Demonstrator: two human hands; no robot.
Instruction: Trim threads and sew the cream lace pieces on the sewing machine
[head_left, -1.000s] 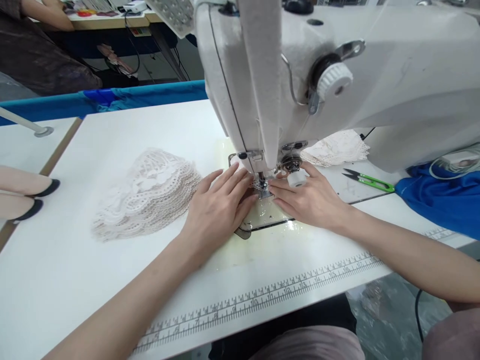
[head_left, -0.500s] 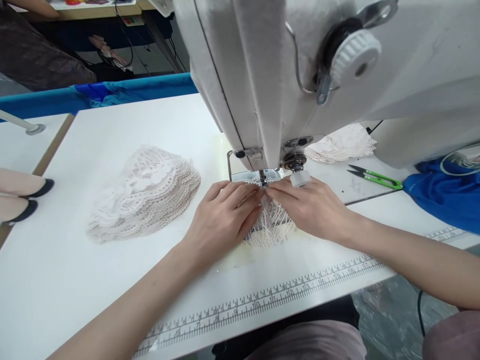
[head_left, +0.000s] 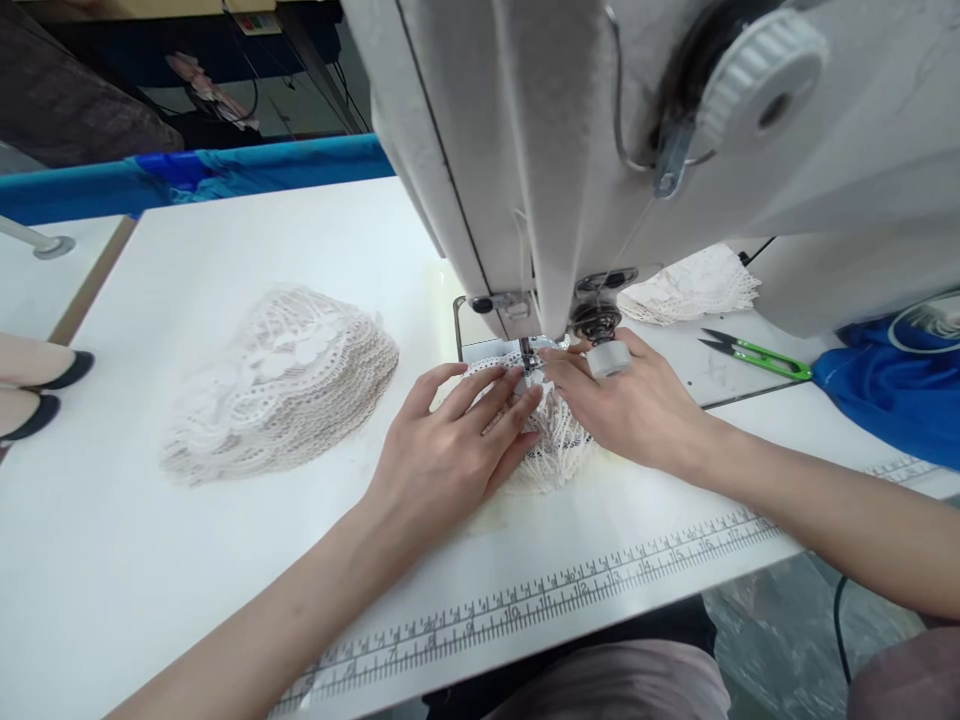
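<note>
A piece of white lace [head_left: 559, 440] lies under the presser foot [head_left: 528, 358] of the sewing machine [head_left: 480, 150]. My left hand [head_left: 457, 435] rests flat on the left side of this lace, its fingers spread and their tips close to the foot. On the other side, my right hand [head_left: 637, 405] has its fingers bunched on the lace just right of the foot. The machine's white knob hides part of these fingers. Left of the machine sits a stack of lace pieces [head_left: 300, 390], with scalloped edges layered.
Green thread snips [head_left: 765, 358] lie right of the machine, beside blue cloth [head_left: 892, 380]. More lace [head_left: 694, 285] lies behind the needle area. A printed ruler [head_left: 510, 612] runs along the table's front edge. Two pale rods with black bands [head_left: 67, 370] stick in at left.
My left fingers have spread out over the lace from a bunched pose. The right hand stays by the foot, its fingers slightly shifted. The view has moved a little.
</note>
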